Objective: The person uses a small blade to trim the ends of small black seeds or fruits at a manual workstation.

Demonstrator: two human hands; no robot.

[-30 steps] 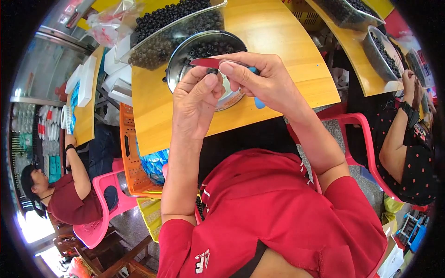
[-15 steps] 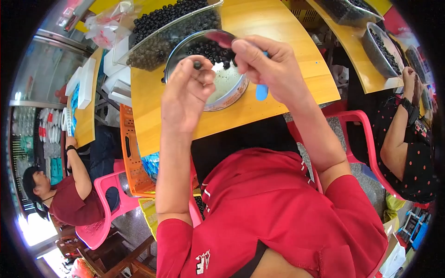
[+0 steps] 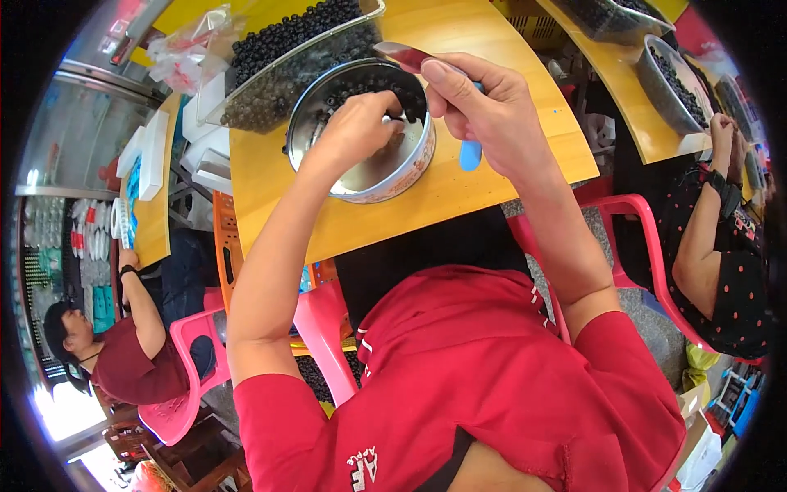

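Note:
My right hand point(image 3: 485, 107) is closed around a small knife point(image 3: 470, 154) with a blue handle, its blade pointing left over a round metal tin. Inside the tin point(image 3: 392, 187), which has a patterned pale outer wall, lie many small black round pieces point(image 3: 414, 97) along the far side. My left hand point(image 3: 361, 131) reaches down into it with bent fingers. Its fingertips are partly hidden, and whatever is between them cannot be made out.
Behind the tin, a clear bin point(image 3: 375, 11) heaped with black round pieces stands on the wooden table point(image 3: 492, 49). An orange crate point(image 3: 225, 238) and pink chair are at the left. Other people sit at tables on both sides, one beside a grey basin point(image 3: 676, 119).
My left hand, raised with a small black piece at its fingertips before, has dropped into the tin. My right hand still holds the knife nearby, its blade tilted a little differently.

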